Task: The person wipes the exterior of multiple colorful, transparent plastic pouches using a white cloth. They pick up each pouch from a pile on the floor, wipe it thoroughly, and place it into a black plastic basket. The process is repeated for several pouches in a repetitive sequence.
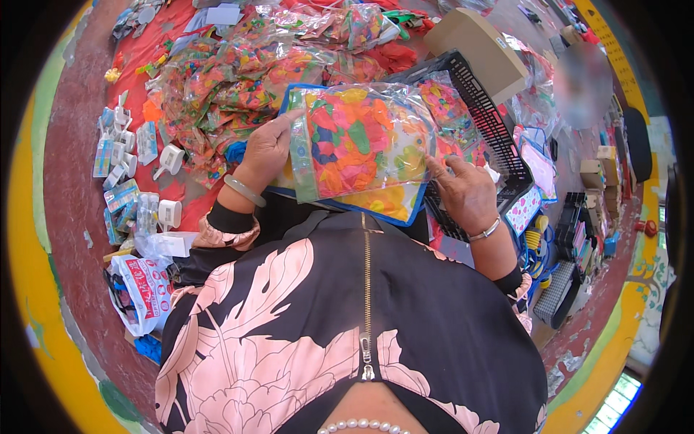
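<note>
In front of my chest is a clear plastic bag [354, 141] of flat, brightly coloured pieces that look like uninflated balloons. My left hand [273, 145] pinches its left edge, by a green strip, with the index finger lying along the top. At the opposite edge, my right hand [466, 189] has its thumb and index finger on the plastic, the other fingers loosely curled. Under the bag, across my lap, lies a yellow patterned piece with a blue border [394, 206], mostly covered.
A heap of similar filled bags [224, 94] spreads beyond my left hand. Beside my right hand stands a black plastic crate [499, 137] holding more bags, with a cardboard box [477, 54] behind it. White plastic devices [170, 160] and a white carrier bag [144, 289] lie at left.
</note>
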